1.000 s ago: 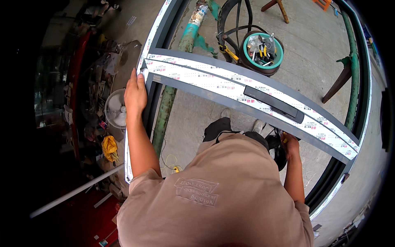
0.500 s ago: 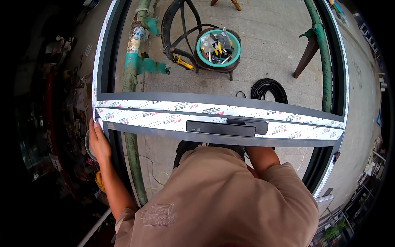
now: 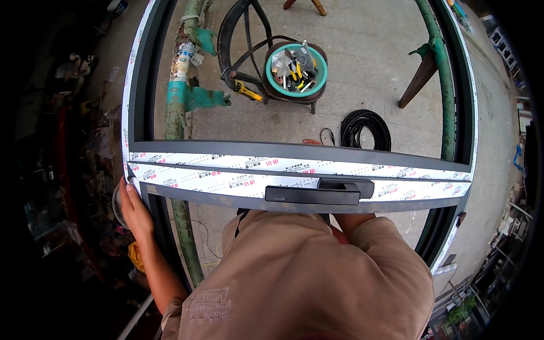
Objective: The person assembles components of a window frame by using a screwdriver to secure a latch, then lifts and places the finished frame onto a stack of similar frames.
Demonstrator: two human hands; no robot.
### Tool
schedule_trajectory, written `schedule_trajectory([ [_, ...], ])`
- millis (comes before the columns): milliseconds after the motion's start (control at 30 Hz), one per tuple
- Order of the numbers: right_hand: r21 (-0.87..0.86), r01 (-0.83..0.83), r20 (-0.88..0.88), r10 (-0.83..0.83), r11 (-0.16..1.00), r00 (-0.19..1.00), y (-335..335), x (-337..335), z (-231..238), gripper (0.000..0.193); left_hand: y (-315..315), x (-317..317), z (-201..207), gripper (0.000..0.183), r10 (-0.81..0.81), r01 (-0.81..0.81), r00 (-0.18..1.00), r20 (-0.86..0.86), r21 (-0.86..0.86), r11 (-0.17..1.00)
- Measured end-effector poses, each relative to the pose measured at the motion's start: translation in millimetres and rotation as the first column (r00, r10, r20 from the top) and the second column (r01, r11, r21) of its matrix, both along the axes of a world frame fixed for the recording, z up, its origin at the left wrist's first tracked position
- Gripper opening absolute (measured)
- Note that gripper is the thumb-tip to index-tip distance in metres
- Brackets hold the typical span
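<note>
A dark grey window frame (image 3: 249,148) with white printed protective film stretches across the view, resting over green pipes. On its crossbar sits a black handle (image 3: 311,195), a long flat bar with a second black piece behind its right end. My left hand (image 3: 136,212) grips the frame's left outer edge near the crossbar's end, fingers lying along the side and the thumb out of sight. My right forearm (image 3: 354,220) passes beneath the crossbar, which hides the right hand and whatever it touches.
Beyond the crossbar, a turquoise basin (image 3: 268,76) of tools and small bags stands on a chair (image 3: 226,39). A yellow tool (image 3: 248,93) lies beside it. Coiled black cable (image 3: 351,133) rests on the floor. Green pipes (image 3: 184,238) run under both sides; clutter lines the far left.
The crossbar and handle sit lower in view, the handle also slightly to the right. The basin and chair appear shifted left. My left hand keeps its place on the frame; my right hand stays hidden.
</note>
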State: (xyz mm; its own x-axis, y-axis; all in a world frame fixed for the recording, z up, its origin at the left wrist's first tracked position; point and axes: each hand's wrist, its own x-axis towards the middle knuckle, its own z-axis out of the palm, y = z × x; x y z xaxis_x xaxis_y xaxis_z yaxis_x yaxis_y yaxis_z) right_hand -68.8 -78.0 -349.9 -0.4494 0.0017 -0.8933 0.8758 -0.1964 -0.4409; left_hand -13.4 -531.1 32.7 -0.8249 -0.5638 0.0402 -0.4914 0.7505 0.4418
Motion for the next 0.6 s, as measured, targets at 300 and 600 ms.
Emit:
schedule_trajectory([
  [300, 0.633, -0.304, -0.281, 0.577, 0.712, 0.766, 94, 104, 42, 0.048, -17, 4, -8, 0.06, -0.058, 0.058, 0.998, -0.013, 0.007, 0.998],
  [600, 0.857, -0.199, -0.359, 0.829, 0.475, 0.429, 149, 133, 139, 0.041, -49, -1, -29, 0.066, -0.099, 0.101, 0.995, 0.028, -0.084, 0.991],
])
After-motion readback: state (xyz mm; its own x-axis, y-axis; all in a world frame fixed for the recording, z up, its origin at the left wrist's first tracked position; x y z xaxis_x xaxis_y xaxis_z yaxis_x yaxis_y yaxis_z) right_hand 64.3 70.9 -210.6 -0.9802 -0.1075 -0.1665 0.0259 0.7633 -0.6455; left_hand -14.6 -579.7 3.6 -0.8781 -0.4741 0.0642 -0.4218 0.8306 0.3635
